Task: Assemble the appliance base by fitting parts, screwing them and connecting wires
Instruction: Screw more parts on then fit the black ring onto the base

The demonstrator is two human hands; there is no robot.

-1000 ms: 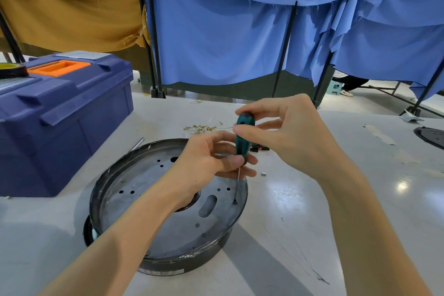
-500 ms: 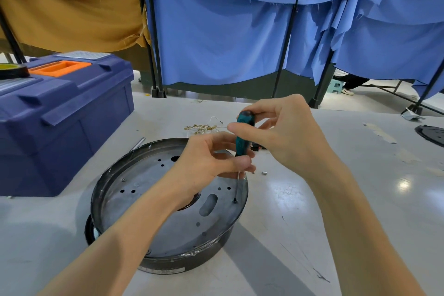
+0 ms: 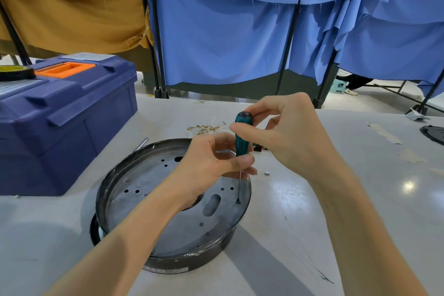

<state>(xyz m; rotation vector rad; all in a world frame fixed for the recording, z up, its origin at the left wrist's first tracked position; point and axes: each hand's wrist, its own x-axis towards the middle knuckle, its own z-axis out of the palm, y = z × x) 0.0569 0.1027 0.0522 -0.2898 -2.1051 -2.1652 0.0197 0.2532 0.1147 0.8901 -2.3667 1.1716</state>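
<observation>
The teal-handled screwdriver (image 3: 242, 138) is held upright over the appliance base (image 3: 134, 175), and it is gripped by both hands at once. The upper part of the handle is pinched by the right hand (image 3: 288, 134), thumb across the front and forefinger curled beside the dark cap. The lower end of the handle, just where the thin shaft comes out, is pinched by the left hand (image 3: 206, 166) between thumb and curled fingers. Below both grips the bare shaft is seen dropping straight down, and its tip is planted on the base's flat metal plate close to the right rim, beside an oblong slot (image 3: 212, 204). Whether a screw sits under the tip cannot be told; it is too small. The base itself is set on the pale table (image 3: 312, 223), its plate dotted with holes, and the left forearm is stretched across it. A blue toolbox (image 3: 60, 122) is stood to the left, well apart from the hands. A small heap of brass terminals (image 3: 204, 128) is laid just beyond the base, and a tiny metal piece (image 3: 266, 173) is seen on the table just right of the rim.
</observation>
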